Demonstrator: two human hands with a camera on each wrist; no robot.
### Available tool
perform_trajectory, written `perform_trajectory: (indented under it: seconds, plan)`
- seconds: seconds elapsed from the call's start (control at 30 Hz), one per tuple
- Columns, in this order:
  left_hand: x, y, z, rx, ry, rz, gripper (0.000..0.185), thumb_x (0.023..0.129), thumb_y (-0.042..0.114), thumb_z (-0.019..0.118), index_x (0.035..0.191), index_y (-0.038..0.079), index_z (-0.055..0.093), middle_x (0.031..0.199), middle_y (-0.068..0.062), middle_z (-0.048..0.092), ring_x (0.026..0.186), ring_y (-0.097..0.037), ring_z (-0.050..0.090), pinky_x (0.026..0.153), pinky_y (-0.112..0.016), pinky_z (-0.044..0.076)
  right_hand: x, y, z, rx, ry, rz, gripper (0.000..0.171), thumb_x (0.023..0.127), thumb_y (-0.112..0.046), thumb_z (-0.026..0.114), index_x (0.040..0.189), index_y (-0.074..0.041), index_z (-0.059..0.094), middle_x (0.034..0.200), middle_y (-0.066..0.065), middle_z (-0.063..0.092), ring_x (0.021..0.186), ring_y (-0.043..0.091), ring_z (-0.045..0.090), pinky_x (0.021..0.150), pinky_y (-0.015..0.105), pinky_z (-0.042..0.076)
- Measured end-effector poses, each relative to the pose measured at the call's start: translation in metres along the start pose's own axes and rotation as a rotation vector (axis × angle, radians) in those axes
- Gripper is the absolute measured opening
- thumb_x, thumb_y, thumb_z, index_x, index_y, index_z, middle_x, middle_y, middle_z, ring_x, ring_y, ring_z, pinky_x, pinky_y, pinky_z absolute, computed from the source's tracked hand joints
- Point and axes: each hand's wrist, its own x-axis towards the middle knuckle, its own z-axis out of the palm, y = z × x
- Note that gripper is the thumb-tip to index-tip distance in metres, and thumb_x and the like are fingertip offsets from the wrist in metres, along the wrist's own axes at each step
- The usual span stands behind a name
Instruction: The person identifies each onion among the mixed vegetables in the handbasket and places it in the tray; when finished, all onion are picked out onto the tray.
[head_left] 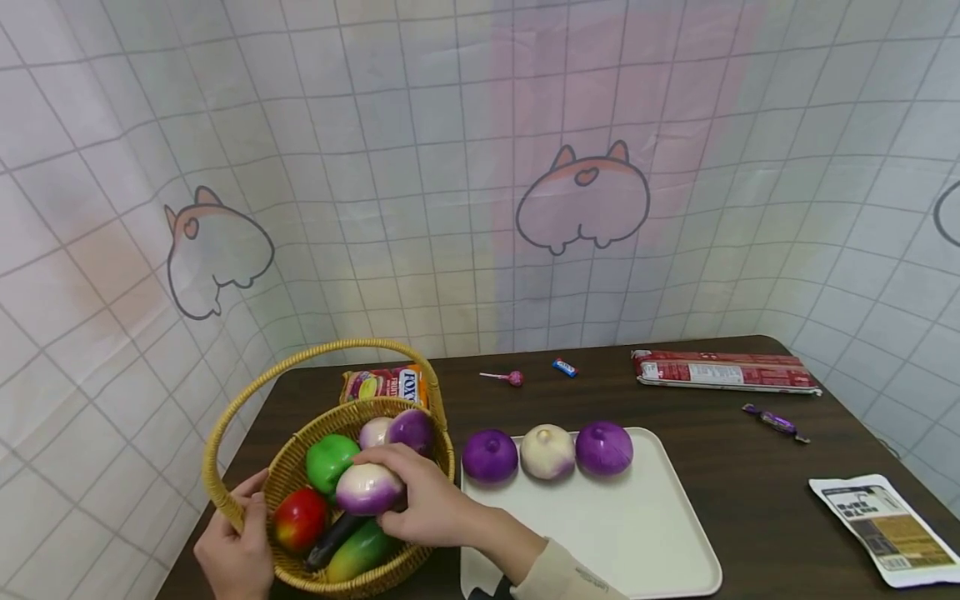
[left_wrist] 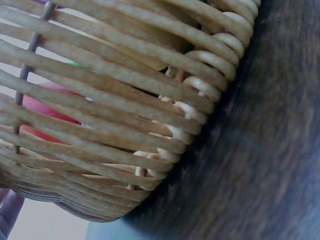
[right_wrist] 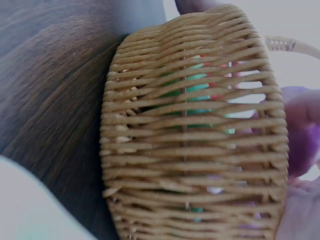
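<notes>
Onion (head_left: 369, 488), white and purple, sits in the right hand's (head_left: 427, 500) curled grip inside the wicker basket (head_left: 296, 467) on the counter (head_left: 750, 433), the left hand (head_left: 236, 542) holding the rim; lifting it clear toward the tray (head_left: 637, 533) seemingly comes next.

Tan woven basket (head_left: 427, 454), white-and-purple onion (head_left: 369, 487), cream tray (head_left: 645, 533).
</notes>
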Motion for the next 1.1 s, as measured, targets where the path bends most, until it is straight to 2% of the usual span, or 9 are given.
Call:
perform_trajectory:
  seconds: [0.1,0.2,0.4,0.5,0.73,0.97,1.1]
  plan:
    - [0.0,0.001,0.0,-0.004,-0.003,-0.005,0.024,0.091,0.005,0.065,0.069,-0.004,0.061,0.104,-0.014,0.073,0.088,0.007,0.062,0.075,-0.006,0.043,-0.007,0.001,-0.004,0.038,0.017,-0.026,0.06,0.082,-0.018,0.075,0.136,-0.023,0.049,0.136,-0.005,0.049,0.114,0.006,0.052,0.092,0.025,0.045]
    - [-0.001,0.004,-0.001,-0.007,-0.005,-0.014,0.025,0.091,0.006,0.065,0.069,-0.004,0.061,0.105,-0.012,0.074,0.088,0.007,0.062,0.075,-0.006,0.043,-0.012,0.002,-0.005,0.081,0.037,-0.064,0.051,0.088,-0.026,0.072,0.134,-0.021,0.051,0.135,-0.004,0.05,0.112,0.006,0.053,0.09,0.024,0.047]
    - [-0.001,0.003,-0.002,-0.002,-0.002,-0.023,0.025,0.092,0.007,0.065,0.069,-0.004,0.061,0.104,-0.009,0.074,0.088,0.009,0.062,0.074,-0.006,0.043,-0.022,0.001,-0.006,0.114,0.101,-0.127,0.034,0.096,-0.025,0.061,0.129,-0.018,0.057,0.132,-0.004,0.054,0.122,0.009,0.05,0.095,0.028,0.046]
    - [-0.002,0.004,-0.002,-0.01,-0.005,-0.021,0.026,0.092,0.008,0.064,0.07,-0.004,0.062,0.104,-0.007,0.074,0.088,0.008,0.062,0.075,-0.006,0.043,-0.027,0.0,-0.01,0.107,0.124,-0.129,0.038,0.094,-0.024,0.063,0.131,-0.018,0.057,0.133,-0.004,0.055,0.123,0.01,0.051,0.097,0.029,0.046]
    - [-0.003,0.002,0.0,0.001,-0.015,-0.024,0.024,0.092,0.007,0.064,0.071,-0.004,0.062,0.105,-0.011,0.074,0.088,0.007,0.063,0.074,-0.006,0.043,-0.04,-0.005,-0.018,0.147,0.123,-0.024,0.054,0.088,-0.026,0.069,0.138,-0.019,0.049,0.137,-0.003,0.052,0.116,0.01,0.055,0.092,0.027,0.049]
    - [-0.002,0.002,-0.001,0.004,-0.01,-0.021,0.025,0.092,0.006,0.064,0.07,-0.005,0.062,0.104,-0.011,0.074,0.086,0.006,0.063,0.074,-0.006,0.043,-0.051,-0.007,-0.027,0.058,0.159,-0.095,0.052,0.087,-0.025,0.071,0.134,-0.019,0.051,0.137,0.0,0.051,0.121,0.013,0.051,0.095,0.03,0.048]
    - [-0.004,0.006,0.0,0.004,-0.012,-0.025,0.026,0.093,0.008,0.063,0.07,-0.004,0.061,0.104,-0.009,0.074,0.083,0.005,0.062,0.073,-0.007,0.042,-0.059,-0.006,-0.035,0.083,0.187,-0.067,0.05,0.086,-0.025,0.074,0.131,-0.021,0.053,0.136,-0.005,0.05,0.12,0.015,0.052,0.095,0.031,0.048]
